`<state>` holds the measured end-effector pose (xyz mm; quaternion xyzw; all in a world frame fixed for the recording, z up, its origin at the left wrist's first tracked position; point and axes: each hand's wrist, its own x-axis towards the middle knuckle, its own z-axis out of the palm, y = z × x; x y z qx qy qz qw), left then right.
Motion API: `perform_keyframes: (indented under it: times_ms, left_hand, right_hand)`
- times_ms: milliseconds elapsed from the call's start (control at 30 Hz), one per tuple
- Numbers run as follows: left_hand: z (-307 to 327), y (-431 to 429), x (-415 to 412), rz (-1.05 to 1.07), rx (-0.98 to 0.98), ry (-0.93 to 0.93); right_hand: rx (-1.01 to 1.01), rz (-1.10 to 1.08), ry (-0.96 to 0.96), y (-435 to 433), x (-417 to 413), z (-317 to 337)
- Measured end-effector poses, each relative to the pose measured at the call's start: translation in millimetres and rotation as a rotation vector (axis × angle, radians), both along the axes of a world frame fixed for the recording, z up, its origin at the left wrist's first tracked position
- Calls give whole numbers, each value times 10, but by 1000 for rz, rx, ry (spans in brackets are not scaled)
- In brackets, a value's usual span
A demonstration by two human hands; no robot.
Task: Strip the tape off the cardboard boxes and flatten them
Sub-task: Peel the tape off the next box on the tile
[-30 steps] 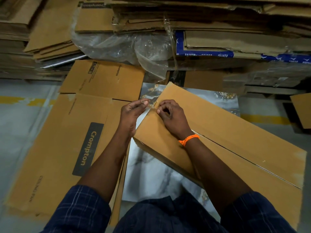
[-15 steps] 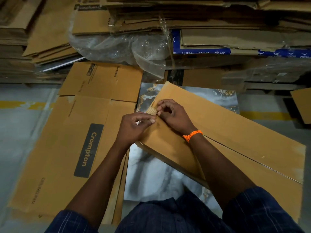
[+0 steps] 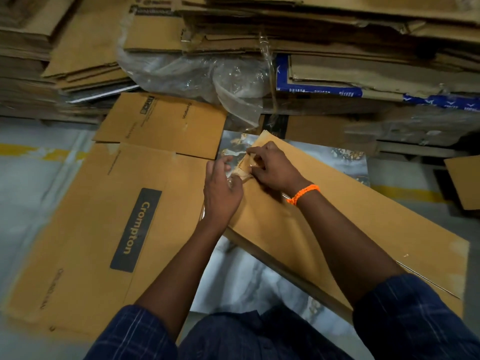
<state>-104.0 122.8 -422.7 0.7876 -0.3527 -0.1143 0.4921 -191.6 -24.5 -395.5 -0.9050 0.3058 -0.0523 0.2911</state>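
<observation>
A long brown cardboard box [image 3: 350, 216] lies tilted across my lap and a marbled sheet [image 3: 241, 276]. Its two top flaps meet in a seam running to the lower right. At the box's far left end a strip of clear tape [image 3: 240, 172] is lifted off the cardboard. My left hand [image 3: 220, 193] pinches the loose end of that tape. My right hand [image 3: 272, 167], with an orange band at the wrist, presses down on the box end beside the tape, fingers curled at the tape's root.
A flattened Crompton box [image 3: 104, 229] lies on the floor at left. Stacks of flattened cardboard [image 3: 311, 35] and a crumpled clear plastic sheet [image 3: 207, 76] fill the back. A small cardboard piece [image 3: 465, 180] lies at the right edge. Grey floor with yellow line at left.
My left hand has gone from the box corner toward me, drawing a strip of tape off the box end. My right hand stayed on the box end.
</observation>
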Motion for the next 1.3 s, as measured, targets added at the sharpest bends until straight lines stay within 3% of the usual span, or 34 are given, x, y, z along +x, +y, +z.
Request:
perform_keyframes:
  times_ms: [167,333,467,633,867,1033,1200,1300]
  left_hand:
    - [-13,-100,144,83,35,121]
    - [-44,-95,95,-49,237,27]
    - [10,-152,162,-70,265,126]
    - [12,-180,182,-65,273,180]
    - [-4,-194,221,-22,256,283]
    - [-24,-200,218,8,234,262]
    - [-31,-217,222,9,219,278]
    - [-26,-182,222,32,145,279]
  right_hand:
    - [-47,115,97,-59,85,66]
    - [-29,214,193,-228,211,177]
    - [-76,328,280,-346,318,266]
    - [-30,343,215,-382,421,379]
    - [-364,592,202,-362,468,272]
    - [-373,530,102,-274,312,100]
    - [-169,255,-3,-276,122,174]
    - [-137,117,46,-261,-105,143]
